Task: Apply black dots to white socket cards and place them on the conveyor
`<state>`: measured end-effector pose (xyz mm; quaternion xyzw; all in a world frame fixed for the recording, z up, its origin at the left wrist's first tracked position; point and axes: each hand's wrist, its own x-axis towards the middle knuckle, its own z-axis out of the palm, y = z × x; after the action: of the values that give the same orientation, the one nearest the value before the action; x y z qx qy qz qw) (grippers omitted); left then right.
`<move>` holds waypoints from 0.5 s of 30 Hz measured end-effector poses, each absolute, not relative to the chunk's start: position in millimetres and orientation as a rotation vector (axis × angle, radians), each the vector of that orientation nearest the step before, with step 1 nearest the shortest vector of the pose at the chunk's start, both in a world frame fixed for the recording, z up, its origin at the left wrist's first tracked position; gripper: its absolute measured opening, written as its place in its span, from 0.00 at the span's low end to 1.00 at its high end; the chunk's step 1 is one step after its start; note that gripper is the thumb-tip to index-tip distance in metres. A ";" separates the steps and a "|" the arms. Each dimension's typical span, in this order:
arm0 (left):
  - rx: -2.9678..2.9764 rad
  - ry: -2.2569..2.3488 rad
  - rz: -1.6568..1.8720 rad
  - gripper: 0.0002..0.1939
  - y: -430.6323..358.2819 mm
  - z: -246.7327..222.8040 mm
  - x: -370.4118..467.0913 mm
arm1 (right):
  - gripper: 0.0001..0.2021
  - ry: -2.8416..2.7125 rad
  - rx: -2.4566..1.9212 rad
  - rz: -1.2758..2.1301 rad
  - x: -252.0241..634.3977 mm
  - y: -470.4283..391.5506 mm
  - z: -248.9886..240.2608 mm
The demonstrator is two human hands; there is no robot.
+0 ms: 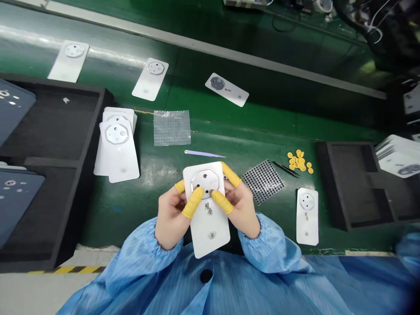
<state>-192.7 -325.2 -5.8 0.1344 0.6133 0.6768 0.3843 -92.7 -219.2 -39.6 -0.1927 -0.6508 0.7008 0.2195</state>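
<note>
Green bench (157,164); over its near edge, white phone back panel (213,223), pinched by left hand (172,216) and right hand (243,212), thumbs at octagonal camera plate (210,180). Risk: uneven thumb pressure could skew plate; yellow finger cots (193,202) could slip.

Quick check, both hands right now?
Left hand: closed on the white panel, thumb on its front.
Right hand: closed on the same panel, thumb also in front.

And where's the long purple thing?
The purple tool lies at the centre of the head view, between the clear bumpy sheet and the held white panel.
</note>
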 end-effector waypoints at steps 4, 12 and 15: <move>0.427 1.880 1.641 0.06 -327.5 -20.7 -189.5 | 0.28 -1.584 -0.704 2.142 -93.9 -227.4 -41.1; 1.120 1.807 1.144 0.14 -310.1 -33.6 -200.5 | 0.22 -1.472 -1.144 1.822 -40.4 -200.7 -38.6; 1.348 1.956 0.911 0.20 -263.5 -21.4 -231.5 | 0.24 -1.450 -1.264 1.535 46.0 -151.2 -48.7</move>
<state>-231.5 -263.5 -21.4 0.5062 0.7349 0.3423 0.2941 46.0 -151.2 -48.7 -0.4841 -0.5555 0.5878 0.3339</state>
